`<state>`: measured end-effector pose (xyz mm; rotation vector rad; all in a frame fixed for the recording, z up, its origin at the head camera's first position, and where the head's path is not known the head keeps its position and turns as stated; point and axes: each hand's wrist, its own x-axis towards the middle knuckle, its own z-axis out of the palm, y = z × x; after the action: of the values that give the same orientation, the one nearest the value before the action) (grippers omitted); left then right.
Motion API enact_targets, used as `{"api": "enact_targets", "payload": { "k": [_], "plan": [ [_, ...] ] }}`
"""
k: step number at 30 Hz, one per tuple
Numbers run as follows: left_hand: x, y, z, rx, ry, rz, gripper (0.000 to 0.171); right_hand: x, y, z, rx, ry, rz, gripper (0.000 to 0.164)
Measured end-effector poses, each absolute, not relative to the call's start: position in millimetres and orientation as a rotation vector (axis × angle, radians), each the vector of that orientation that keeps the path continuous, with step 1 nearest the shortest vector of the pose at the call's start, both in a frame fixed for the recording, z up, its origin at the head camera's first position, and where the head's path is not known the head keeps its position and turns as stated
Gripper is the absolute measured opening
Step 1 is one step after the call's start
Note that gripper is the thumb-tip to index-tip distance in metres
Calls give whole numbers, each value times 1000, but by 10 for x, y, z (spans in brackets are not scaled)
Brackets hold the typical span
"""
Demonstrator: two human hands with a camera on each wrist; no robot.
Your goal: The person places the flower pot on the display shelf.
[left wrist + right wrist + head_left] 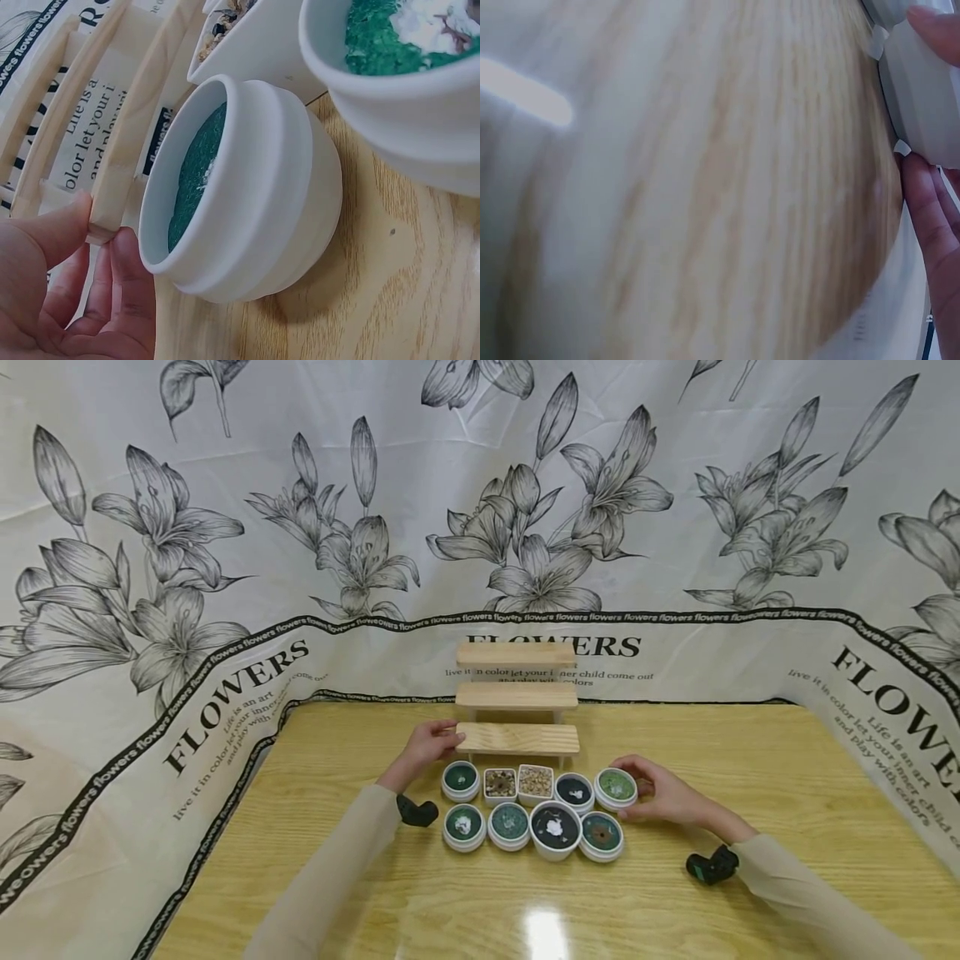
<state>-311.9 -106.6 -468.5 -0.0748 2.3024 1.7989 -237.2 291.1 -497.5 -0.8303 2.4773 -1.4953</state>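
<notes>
Left hand point(429, 747) at wooden stand point(516, 696), right hand point(666, 795) at green-filled pot point(617, 786).
I see left pinching the end of the lowest board point(517, 739), right gripping the pot's sides.

"FLOWERS" across the cloth point(465, 585)

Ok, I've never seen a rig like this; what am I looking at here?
No machine: a person works with two bare hands. The wide picture comes from a camera on the head, looking forward and down; the other two come from each wrist. On the wooden table stand a three-tier stand and nine white containers, seven round and two square. The left hand pinches the left end of the stand's lowest tier; the right hand grips a round pot with light green filling, at the right end of the back row.
</notes>
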Motion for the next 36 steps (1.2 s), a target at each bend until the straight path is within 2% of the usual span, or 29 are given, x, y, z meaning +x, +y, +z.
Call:
{"api": "enact_targets", "payload": {
  "k": [20, 36],
  "plan": [
    [-3103, -1065, -4691, -81, 2303, 1848, 43, -2331, 2891, -4876, -682, 2538, -1468, 66],
    [-3098, -1059, -4695, -94, 2311, 1854, 43, -2384, 2881, -4672, -788, 2593, -1444, 62]
  ]
}}
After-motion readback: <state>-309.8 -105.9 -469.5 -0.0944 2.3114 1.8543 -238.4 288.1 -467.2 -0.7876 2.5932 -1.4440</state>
